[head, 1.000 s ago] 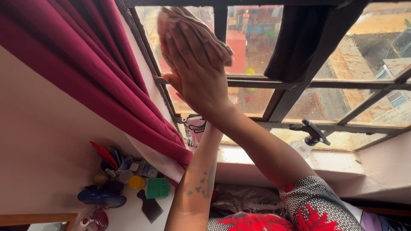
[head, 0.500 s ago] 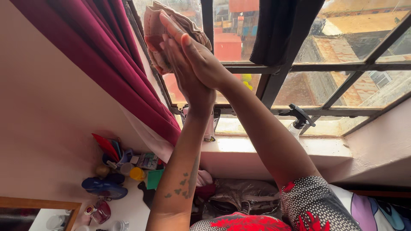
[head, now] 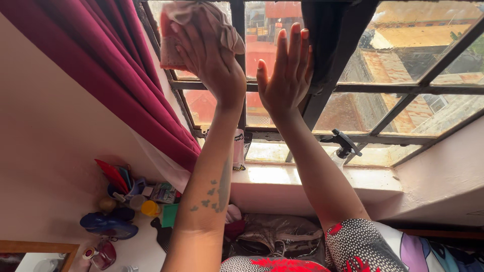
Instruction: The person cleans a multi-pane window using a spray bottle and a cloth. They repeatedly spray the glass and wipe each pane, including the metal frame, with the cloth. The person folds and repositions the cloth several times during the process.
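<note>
Wiping: a pale pink cloth (head: pixel 201 30) was pressed against the upper-left pane (head: pixel 191 50) of the window (head: pixel 353 88) by the left hand (head: pixel 209 53), fingers spread over it.
Right hand (head: pixel 287 70): held flat, fingers straight, nothing gripped.
Progress: lower panes appeared smeared, seemingly not yet wiped.

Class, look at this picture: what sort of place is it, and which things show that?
Probably a lived-in room at home: a red curtain beside a metal-framed window, and toiletries cluttered below.
</note>
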